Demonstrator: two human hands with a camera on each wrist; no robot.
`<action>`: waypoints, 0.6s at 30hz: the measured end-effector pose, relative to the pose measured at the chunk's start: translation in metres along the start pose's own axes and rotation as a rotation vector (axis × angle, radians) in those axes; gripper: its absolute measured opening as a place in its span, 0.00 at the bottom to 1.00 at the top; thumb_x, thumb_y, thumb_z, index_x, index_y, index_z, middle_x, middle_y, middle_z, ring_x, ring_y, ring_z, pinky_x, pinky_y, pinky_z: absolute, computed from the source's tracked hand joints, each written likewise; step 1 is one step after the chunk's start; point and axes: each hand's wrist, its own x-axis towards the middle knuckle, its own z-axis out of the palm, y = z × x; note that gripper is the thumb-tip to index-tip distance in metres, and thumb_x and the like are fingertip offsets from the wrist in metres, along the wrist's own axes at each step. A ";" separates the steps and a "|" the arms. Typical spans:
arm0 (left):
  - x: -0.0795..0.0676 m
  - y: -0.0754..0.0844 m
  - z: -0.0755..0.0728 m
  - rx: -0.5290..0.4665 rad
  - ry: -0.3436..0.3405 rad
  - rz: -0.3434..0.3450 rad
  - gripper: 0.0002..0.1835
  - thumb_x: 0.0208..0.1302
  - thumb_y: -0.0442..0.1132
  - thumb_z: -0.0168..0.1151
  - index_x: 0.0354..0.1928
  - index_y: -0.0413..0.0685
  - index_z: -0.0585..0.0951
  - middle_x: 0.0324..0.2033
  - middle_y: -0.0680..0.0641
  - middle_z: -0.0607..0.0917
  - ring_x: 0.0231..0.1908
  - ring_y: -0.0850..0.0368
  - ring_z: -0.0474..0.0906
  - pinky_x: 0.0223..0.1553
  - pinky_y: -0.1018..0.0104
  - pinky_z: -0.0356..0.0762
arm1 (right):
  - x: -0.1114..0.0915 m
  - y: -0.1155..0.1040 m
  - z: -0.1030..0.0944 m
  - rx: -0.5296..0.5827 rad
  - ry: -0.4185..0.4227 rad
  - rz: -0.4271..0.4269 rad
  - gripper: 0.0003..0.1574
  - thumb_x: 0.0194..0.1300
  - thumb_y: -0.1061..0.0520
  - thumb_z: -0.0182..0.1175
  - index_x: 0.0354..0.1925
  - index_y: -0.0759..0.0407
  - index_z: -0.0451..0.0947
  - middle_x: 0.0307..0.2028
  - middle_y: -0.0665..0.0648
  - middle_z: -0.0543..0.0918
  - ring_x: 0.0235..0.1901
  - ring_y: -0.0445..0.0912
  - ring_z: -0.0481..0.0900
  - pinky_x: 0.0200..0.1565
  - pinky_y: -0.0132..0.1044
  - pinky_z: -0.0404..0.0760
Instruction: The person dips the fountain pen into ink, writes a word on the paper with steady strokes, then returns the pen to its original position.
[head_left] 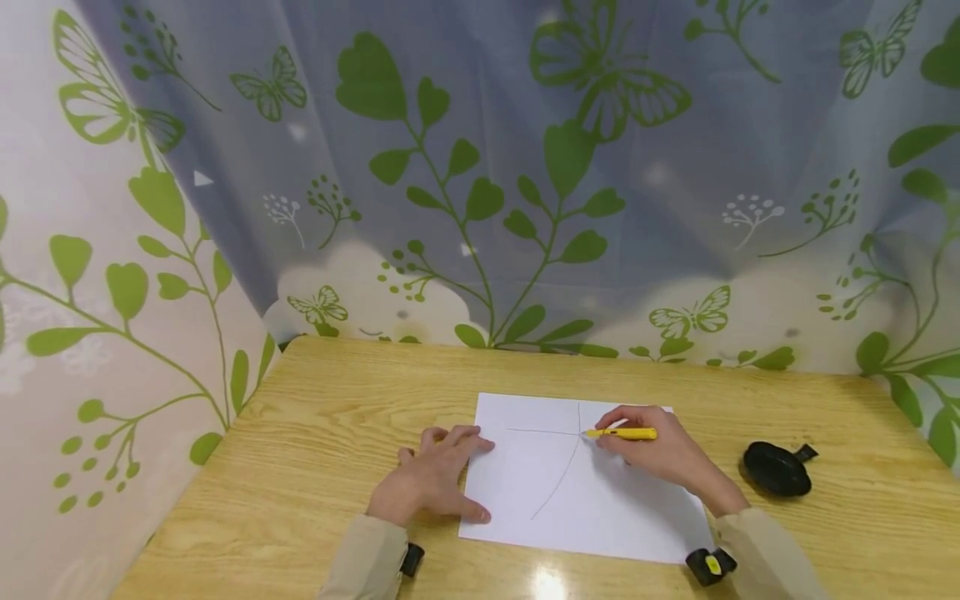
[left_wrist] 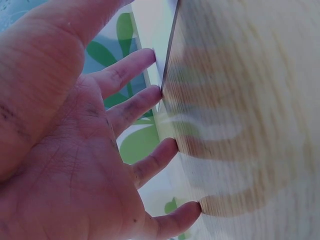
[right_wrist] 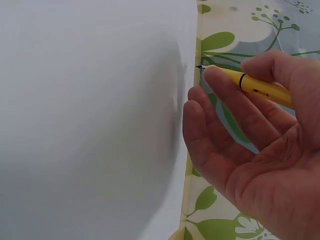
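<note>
A white sheet of paper [head_left: 517, 483] lies on the wooden table, bearing a short horizontal line and a long curved line that cross near its upper middle. My right hand [head_left: 660, 450] pinches a yellow pen [head_left: 633, 433] between thumb and fingers, its tip at the crossing of the lines. In the right wrist view the pen [right_wrist: 265, 91] shows a dark nib, and the other fingers curl loosely below it. Spread over the paper's left edge, my left hand [head_left: 435, 475] rests with fingertips on the sheet and table; the left wrist view shows those fingers [left_wrist: 150, 162] apart, holding nothing.
To the right of the paper, a small black oval dish-like object [head_left: 776, 469] with a stubby tab sits on the wooden table [head_left: 315, 417]. Behind the table hangs a curtain [head_left: 480, 167] printed with green leaves and butterflies.
</note>
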 end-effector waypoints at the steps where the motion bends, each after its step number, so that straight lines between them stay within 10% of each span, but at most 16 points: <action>1: 0.000 0.000 0.000 -0.001 0.001 0.000 0.46 0.51 0.58 0.80 0.72 0.62 0.70 0.77 0.53 0.61 0.73 0.34 0.54 0.59 0.21 0.59 | 0.000 0.000 0.001 -0.001 0.005 0.007 0.14 0.68 0.51 0.67 0.48 0.56 0.85 0.46 0.60 0.88 0.34 0.46 0.82 0.33 0.36 0.81; 18: 0.000 0.000 -0.001 0.001 -0.004 0.001 0.47 0.51 0.58 0.79 0.72 0.62 0.69 0.78 0.53 0.61 0.73 0.34 0.54 0.59 0.21 0.59 | 0.002 0.003 0.007 -0.011 0.023 0.031 0.13 0.69 0.49 0.66 0.47 0.54 0.86 0.39 0.52 0.91 0.33 0.45 0.81 0.35 0.36 0.79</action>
